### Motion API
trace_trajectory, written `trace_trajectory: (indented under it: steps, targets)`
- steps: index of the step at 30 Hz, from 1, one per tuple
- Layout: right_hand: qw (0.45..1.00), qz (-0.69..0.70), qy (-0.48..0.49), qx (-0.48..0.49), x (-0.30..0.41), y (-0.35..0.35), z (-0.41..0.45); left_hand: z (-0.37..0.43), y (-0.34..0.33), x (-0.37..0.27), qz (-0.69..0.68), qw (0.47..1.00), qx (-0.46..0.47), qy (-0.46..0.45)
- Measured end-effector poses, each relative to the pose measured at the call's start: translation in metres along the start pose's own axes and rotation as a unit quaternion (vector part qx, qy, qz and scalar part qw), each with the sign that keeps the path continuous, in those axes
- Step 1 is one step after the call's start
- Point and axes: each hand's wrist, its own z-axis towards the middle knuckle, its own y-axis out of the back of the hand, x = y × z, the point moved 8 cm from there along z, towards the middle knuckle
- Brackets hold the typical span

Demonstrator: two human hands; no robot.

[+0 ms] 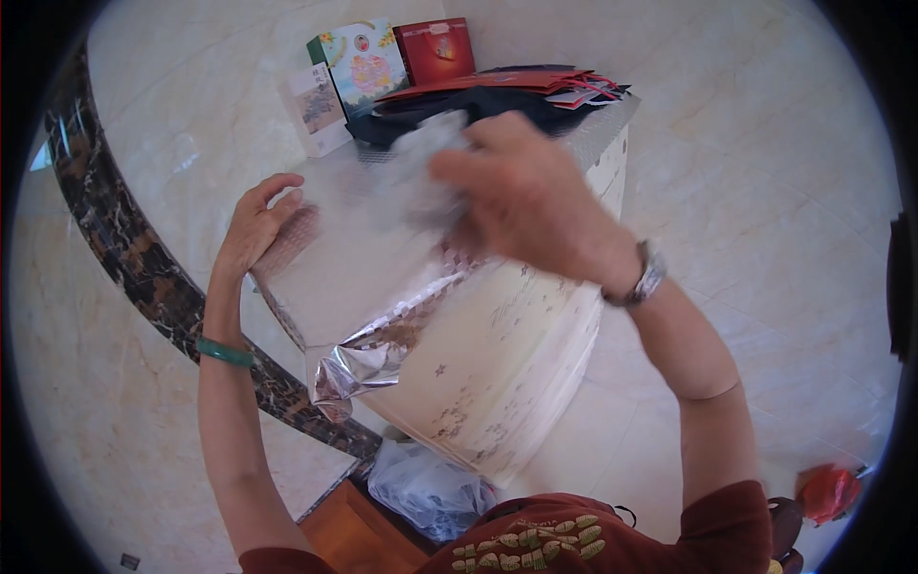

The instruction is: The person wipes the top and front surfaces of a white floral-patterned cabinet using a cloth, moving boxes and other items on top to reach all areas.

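A cabinet with a floral-patterned side (pixel 488 359) stands before me, its top covered by a shiny silver foil sheet (pixel 358 280) that is crumpled at the near corner. My right hand (pixel 523 194), blurred by motion, is above the right part of the top and grips a whitish, crumpled, translucent thing (pixel 423 172), perhaps a plastic bag or cloth; the blur hides its exact kind. My left hand (pixel 262 219) rests at the left edge of the sheet, fingers slightly curled and apart, holding nothing visible.
At the far end stand a white box (pixel 315 111), a green-and-white gift bag (pixel 366 68) and a red gift bag (pixel 437 50). Flat red paper bags (pixel 495 85) lie on dark cloth (pixel 488 107). Below the near end are a clear plastic bag (pixel 430 488) and a brown wooden surface (pixel 358 531).
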Motion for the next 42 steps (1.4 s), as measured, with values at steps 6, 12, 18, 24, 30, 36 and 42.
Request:
trace_trajectory:
  steps: [6,12,18,24,30,36,42]
  targets:
    - [0.989,0.136,0.057,0.004,0.071,0.000,0.003,0.003,-0.005,0.017,-0.136,0.989,0.051,0.040]
    - [0.999,-0.028,0.001,-0.042,-0.034,0.020,-0.027,-0.003,-0.001,-0.004,0.006,1.000,0.004,0.029]
    - [0.988,-0.117,-0.095,0.020,-0.117,0.025,-0.035,0.000,-0.005,-0.015,0.073,0.997,0.020,0.013]
    - [0.979,-0.164,-0.115,0.035,-0.116,0.015,-0.027,0.021,-0.021,-0.092,0.140,0.980,0.117,-0.085]
    - [0.980,-0.135,-0.149,0.015,-0.117,0.019,-0.033,0.070,-0.086,-0.137,0.198,0.953,0.169,-0.155]
    - [0.985,-0.098,-0.141,-0.024,-0.118,0.023,-0.039,0.093,-0.130,-0.135,0.357,0.897,0.213,-0.151]
    - [0.987,-0.098,-0.112,-0.053,-0.121,0.023,-0.041,0.099,-0.124,-0.122,0.368,0.904,0.194,-0.098]
